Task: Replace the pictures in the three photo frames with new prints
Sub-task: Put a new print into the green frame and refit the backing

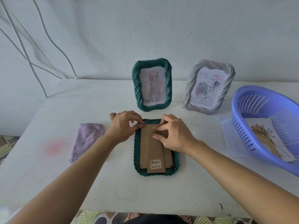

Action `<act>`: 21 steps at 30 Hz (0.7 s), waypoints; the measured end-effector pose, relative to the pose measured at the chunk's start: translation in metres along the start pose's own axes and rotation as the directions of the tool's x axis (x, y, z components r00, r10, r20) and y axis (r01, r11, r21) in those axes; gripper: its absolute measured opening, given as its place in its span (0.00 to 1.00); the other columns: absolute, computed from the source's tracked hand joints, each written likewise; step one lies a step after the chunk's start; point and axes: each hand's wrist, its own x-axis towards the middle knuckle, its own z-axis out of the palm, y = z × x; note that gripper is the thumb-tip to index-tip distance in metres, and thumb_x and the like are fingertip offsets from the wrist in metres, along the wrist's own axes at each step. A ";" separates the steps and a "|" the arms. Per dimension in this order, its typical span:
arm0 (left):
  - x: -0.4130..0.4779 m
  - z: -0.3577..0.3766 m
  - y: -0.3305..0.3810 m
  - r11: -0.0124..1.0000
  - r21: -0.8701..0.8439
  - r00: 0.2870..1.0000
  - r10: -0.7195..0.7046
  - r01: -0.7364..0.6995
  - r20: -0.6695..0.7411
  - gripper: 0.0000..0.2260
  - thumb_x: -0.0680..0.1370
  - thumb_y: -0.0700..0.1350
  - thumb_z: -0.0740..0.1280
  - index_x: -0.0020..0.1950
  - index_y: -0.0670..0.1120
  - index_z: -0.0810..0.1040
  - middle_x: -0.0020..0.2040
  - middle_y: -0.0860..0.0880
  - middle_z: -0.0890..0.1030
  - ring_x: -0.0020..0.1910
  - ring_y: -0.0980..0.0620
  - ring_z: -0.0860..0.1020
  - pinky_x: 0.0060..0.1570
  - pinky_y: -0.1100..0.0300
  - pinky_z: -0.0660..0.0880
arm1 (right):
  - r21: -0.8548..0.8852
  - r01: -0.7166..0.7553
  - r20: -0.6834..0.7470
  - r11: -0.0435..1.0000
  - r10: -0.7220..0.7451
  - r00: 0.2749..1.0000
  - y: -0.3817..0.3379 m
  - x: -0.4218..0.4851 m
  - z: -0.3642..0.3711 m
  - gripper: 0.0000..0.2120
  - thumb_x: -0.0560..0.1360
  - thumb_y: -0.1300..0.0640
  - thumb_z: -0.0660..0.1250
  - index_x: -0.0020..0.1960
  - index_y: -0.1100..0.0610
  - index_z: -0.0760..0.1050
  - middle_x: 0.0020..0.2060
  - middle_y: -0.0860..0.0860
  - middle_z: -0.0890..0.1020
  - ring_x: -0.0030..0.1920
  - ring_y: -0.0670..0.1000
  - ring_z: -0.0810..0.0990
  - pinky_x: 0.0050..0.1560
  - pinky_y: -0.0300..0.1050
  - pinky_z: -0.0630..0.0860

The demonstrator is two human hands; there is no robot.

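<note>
The left hand [124,126] has its grip pinched on the top left corner of the cardboard backing [150,152]; the right hand [173,135] pinches it beside the slot. The backing sits in the face-down green frame [137,147], which lies on the worktop [97,183] before the upright green frame [136,84] and the grey frame [189,91].

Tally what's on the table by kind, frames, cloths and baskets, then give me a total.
Photo frames: 3 (upright green frame, face-down green frame, silver frame)
Cloths: 1 (purple cloth)
Baskets: 1 (blue basket)
Total: 5
</note>
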 end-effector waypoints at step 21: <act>-0.106 -0.017 0.014 0.989 0.022 0.986 0.147 -0.149 0.077 0.16 0.76 0.66 0.61 0.53 0.61 0.83 0.53 0.66 0.80 0.54 0.63 0.74 0.47 0.50 0.63 | -0.164 0.016 -0.018 0.986 -0.019 1.000 -0.014 -0.042 0.015 0.19 0.78 0.40 0.61 0.64 0.48 0.78 0.66 0.48 0.75 0.72 0.51 0.67 0.75 0.63 0.56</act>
